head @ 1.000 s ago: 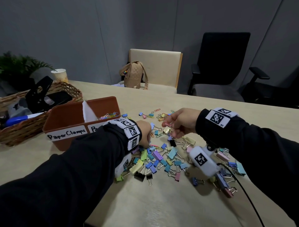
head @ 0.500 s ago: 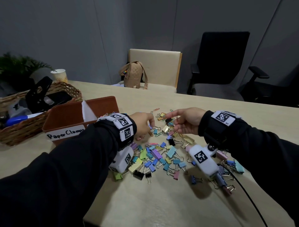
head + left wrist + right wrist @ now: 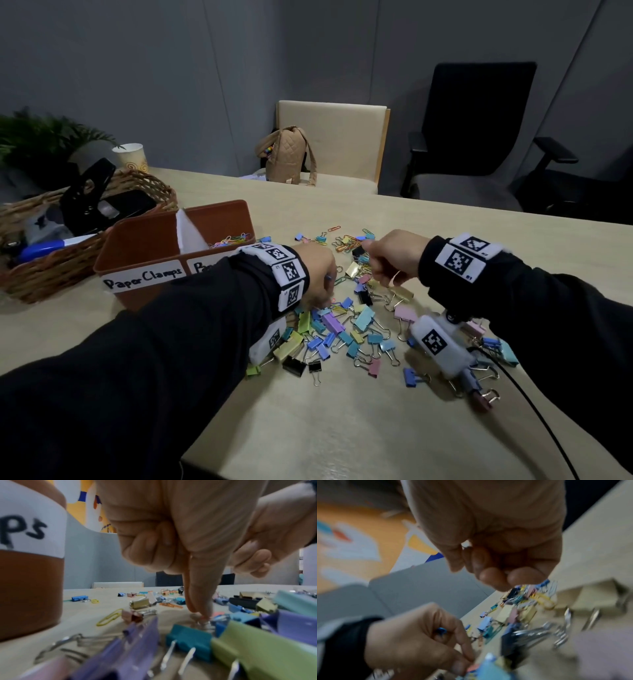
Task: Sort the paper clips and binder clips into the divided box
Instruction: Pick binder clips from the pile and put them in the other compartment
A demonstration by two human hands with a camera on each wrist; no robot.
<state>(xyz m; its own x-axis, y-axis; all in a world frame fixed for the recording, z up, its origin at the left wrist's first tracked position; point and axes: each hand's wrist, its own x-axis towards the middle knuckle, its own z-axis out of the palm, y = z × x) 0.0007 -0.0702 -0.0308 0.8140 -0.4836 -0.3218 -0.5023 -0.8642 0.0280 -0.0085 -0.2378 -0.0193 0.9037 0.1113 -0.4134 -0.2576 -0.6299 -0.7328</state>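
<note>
While most binder clips (image 3: 346, 329) remain heaped at lower centre on the desk (image 3: 342, 428), your left hand (image 3: 317, 274) pinches a small clip there; your right hand (image 3: 394, 257) is curled, contents uncertain. Upper left, the divided box (image 3: 144, 246) holds some paper clips (image 3: 229, 240). Chairs stand beyond.

Wicker basket (image 3: 41, 274) with hole punch (image 3: 87, 195), paper cup (image 3: 132, 157), tan bag (image 3: 287, 156) on beige chair (image 3: 339, 137).

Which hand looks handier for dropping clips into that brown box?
Probably the left hand: it works right beside the divided box, while the right hand is farther off, across the clip pile.
</note>
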